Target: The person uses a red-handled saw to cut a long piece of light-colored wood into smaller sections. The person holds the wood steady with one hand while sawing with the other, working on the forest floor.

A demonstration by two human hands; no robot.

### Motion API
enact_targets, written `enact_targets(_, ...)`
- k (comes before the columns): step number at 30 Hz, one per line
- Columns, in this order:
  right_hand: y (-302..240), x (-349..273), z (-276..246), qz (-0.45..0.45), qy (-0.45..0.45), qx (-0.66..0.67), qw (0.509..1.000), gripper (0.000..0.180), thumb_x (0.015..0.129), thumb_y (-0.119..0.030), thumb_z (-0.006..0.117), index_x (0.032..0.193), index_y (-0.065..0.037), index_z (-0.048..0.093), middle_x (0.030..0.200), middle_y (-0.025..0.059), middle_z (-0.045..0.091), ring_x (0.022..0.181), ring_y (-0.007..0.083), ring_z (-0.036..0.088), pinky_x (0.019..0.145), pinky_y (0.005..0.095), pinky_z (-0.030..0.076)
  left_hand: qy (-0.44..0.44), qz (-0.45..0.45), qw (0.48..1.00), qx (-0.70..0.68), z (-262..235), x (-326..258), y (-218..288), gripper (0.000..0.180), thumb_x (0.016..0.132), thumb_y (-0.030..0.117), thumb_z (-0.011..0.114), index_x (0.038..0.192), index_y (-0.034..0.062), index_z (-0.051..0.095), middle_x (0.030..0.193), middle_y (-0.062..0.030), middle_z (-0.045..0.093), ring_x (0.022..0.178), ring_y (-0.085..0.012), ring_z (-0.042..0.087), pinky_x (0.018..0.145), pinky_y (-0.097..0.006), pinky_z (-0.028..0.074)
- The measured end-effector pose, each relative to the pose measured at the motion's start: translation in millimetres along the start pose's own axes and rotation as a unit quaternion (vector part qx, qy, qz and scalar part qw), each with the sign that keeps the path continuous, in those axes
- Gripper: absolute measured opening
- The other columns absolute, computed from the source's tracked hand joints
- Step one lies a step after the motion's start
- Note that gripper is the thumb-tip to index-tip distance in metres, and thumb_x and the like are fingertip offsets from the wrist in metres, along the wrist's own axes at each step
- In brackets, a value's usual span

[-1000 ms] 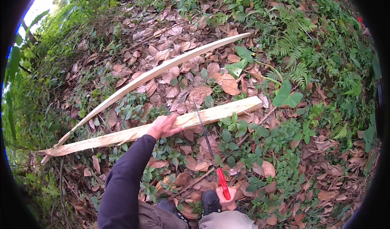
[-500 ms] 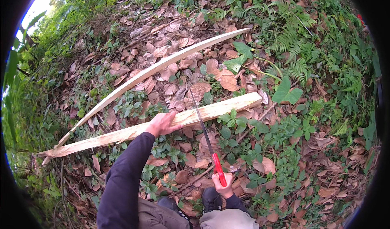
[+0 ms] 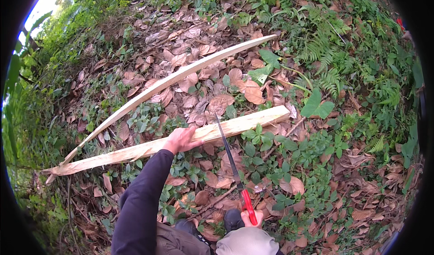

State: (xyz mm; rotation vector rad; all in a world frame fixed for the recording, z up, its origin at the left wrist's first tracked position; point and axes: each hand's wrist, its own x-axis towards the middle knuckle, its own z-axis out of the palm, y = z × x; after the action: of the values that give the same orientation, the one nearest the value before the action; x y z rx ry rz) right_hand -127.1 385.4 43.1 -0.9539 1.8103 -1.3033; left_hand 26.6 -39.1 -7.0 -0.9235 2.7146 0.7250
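A thick pale wooden beam [image 3: 113,156] lies slanting across the leafy ground, its squared end [image 3: 275,114] toward the right. My left hand [image 3: 181,140] grips it near the middle, thumb lying along the near side. My right hand [image 3: 251,219] is closed around the red handle of a handsaw [image 3: 232,161], close to my knee. The saw's dark blade crosses the beam just right of my left hand, its tip showing slightly past the far edge. Whether the teeth have cut into the wood cannot be made out.
Beyond the beam a thin, pale wooden strip [image 3: 176,76] lies on the ground, looking curved; it meets the beam at the far left. Dry brown leaves, low green plants and a fern [image 3: 332,81] surround them. My shoes [image 3: 233,219] are at the bottom. Something red [image 3: 400,23] shows at the right rim.
My right hand has drawn the saw back toward my body, so less of the blade now reaches past the beam. The left hand and the wood hold nearly the same place.
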Motion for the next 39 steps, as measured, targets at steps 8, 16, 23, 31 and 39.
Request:
enact_targets(8, 4, 54, 21, -0.051, -0.002, -0.063, 0.997, 0.032, 0.083, -0.008, 0.068, 0.058, -0.004, 0.049, 0.050, 0.0087, 0.047, 0.041, 0.0232, 0.050, 0.045, 0.0358, 0.037, 0.006, 0.006, 1.000, -0.011, 2, 5, 1, 0.068, 0.091, 0.068, 0.051, 0.101, 0.0003, 0.048, 0.083, -0.0263, 0.066, 0.080, -0.0430, 0.067, 0.073, -0.050, 0.052)
enact_targets(16, 0, 39, 5, -0.047, -0.003, -0.067, 0.997, 0.029, 0.082, -0.007, 0.069, 0.059, -0.005, 0.051, 0.049, 0.0063, 0.047, 0.040, 0.0183, 0.048, 0.045, 0.0352, 0.037, 0.014, 0.011, 1.000, -0.012, -1, 5, 8, 0.070, 0.091, 0.069, 0.048, 0.101, 0.0001, 0.049, 0.083, -0.0251, 0.066, 0.079, -0.0421, 0.066, 0.073, -0.049, 0.052)
enact_targets(23, -19, 9, 2, 0.001, -0.009, -0.019, 1.000, 0.032, 0.080, -0.006, 0.069, 0.056, -0.005, 0.049, 0.048, 0.0075, 0.045, 0.039, 0.0197, 0.049, 0.045, 0.0371, 0.038, 0.034, 0.027, 0.999, -0.025, 1, -7, 6, 0.072, 0.091, 0.071, 0.047, 0.100, 0.0001, 0.050, 0.086, -0.0257, 0.066, 0.081, -0.0429, 0.067, 0.074, -0.050, 0.052)
enact_targets(31, 0, 54, 28, -0.011, -0.001, -0.040, 0.999, 0.031, 0.084, -0.009, 0.068, 0.058, -0.004, 0.051, 0.050, 0.0076, 0.051, 0.041, 0.0204, 0.051, 0.045, 0.0351, 0.038, 0.013, 0.006, 1.000, -0.010, 2, -1, 1, 0.069, 0.091, 0.068, 0.049, 0.103, -0.0001, 0.050, 0.082, -0.0242, 0.066, 0.081, -0.0415, 0.067, 0.072, -0.048, 0.052)
enact_targets(39, 6, 57, 26, -0.023, 0.006, -0.048, 0.999, 0.030, 0.082, -0.009, 0.068, 0.058, -0.005, 0.049, 0.051, 0.0092, 0.048, 0.043, 0.0241, 0.053, 0.047, 0.0362, 0.039, 0.044, 0.030, 0.998, -0.037, 3, 5, 5, 0.071, 0.091, 0.069, 0.049, 0.105, -0.0004, 0.050, 0.089, -0.0250, 0.066, 0.084, -0.0427, 0.066, 0.076, -0.048, 0.051)
